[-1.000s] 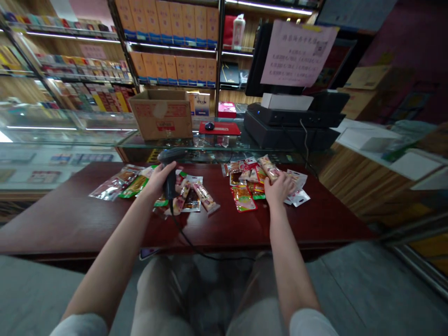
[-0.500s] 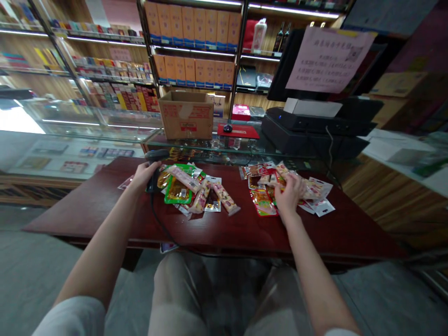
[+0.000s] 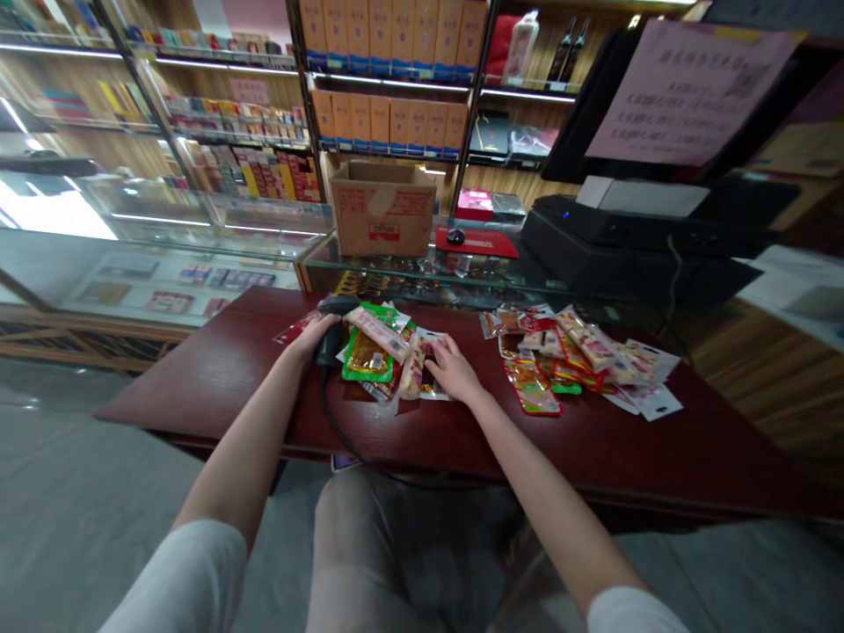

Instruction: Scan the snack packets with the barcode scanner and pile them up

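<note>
The left hand [image 3: 314,336] grasps a black handheld scanner [image 3: 331,334]; the right hand [image 3: 454,369], fingers spread, touches shiny plastic snack packets [image 3: 375,352].

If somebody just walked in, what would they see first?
Probably the bright snack packets on the dark red table, in two piles, with the right hand at the left pile. Next, the black scanner in the left hand. Behind, an open cardboard box stands on the glass counter.

My left hand [image 3: 315,334] grips a black scanner [image 3: 330,338] toward the desk's [image 3: 264,413] left end; my right hand [image 3: 454,369] is at the left packet pile [image 3: 375,347], near the far edge.
</note>
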Tool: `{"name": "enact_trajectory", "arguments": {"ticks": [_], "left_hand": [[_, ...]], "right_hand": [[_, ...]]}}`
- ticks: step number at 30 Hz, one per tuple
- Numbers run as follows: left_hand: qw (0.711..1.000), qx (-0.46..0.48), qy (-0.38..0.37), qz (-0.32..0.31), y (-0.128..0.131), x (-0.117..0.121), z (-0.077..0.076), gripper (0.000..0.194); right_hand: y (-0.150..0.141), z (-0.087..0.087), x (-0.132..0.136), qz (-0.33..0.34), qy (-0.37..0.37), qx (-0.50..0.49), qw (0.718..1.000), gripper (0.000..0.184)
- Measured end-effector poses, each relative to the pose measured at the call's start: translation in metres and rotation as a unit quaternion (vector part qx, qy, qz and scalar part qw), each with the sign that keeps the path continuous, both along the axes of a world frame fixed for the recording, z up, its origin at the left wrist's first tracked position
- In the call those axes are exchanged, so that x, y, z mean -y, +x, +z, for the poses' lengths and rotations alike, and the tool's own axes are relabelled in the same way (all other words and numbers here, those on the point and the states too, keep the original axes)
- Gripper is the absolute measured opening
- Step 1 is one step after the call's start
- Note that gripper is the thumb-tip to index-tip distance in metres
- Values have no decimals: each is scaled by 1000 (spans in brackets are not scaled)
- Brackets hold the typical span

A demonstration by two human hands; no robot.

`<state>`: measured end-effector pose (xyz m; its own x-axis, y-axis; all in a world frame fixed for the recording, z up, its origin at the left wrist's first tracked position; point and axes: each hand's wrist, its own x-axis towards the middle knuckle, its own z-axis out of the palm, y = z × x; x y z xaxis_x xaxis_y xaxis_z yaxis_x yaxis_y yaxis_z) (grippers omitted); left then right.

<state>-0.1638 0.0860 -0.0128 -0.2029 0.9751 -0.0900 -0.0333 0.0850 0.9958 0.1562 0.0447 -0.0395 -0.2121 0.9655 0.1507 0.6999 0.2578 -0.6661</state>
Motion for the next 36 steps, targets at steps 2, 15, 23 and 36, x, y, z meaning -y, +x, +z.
{"name": "enact_trajectory", "arguments": {"ticks": [2,15,23,36], "left_hand": [[998,36,5,-51,17,0,2,40],[992,76,18,-103,103,8,4,39],[997,-59,40,-22,103,25,44,37],[965,-42,48,-255,223,103,96,35]], "right_hand": [[3,-3,-3,-23,2,-21,1000,51],[50,-7,-19,-51,5,-103,993,57],[108,33,2,-85,2,-443,893,68],[172,51,19,-104,-91,-648,749,26]]}}
